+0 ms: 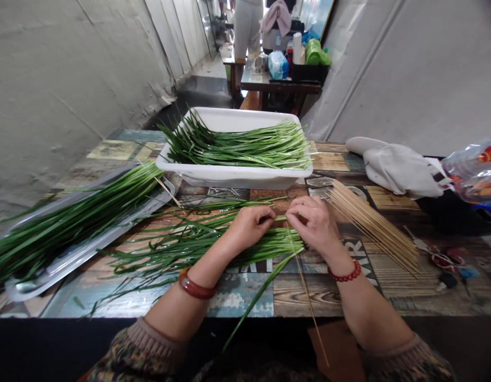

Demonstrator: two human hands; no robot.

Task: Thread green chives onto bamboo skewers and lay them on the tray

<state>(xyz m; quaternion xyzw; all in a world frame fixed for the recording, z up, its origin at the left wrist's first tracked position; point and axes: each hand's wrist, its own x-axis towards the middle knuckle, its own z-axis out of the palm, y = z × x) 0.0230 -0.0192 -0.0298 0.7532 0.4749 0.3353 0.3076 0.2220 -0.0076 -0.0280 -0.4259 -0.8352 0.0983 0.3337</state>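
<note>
1. Across your surface [245, 297], printed or laid planks make a patchwork of brown wood grain, faded blue and dark lettered blocks.
2. On either side, pale walls close you in; the left wall [70, 79] looks creased, the right wall [420, 69] smoother. Beyond, a person [248, 32] in light trousers stands near a farther surface [255, 79] with a blue-and-white packet [278, 64] on it.
3. Before you lie loose green stalks [190, 246], flat, glossy and dark at the leafy left end, paler and rounder at the right.
4. Your left hand [251, 225] and right hand [313, 223] both pinch a pale stalk end above that pile. A thin wooden skewer [308, 295] slants from just beneath your fingertips past the near edge; its upper tip is too small to tell whether you grip it too.
5. Behind the pile, a white, smooth-rimmed tub [249, 172] holds more stalks; at left, a shiny, shallow tray [72, 268] bears another long heap.
6. To your right, straight tan skewers [370, 225] fan out in a bundle, with a soft grey cap [400, 164] beyond.
</note>
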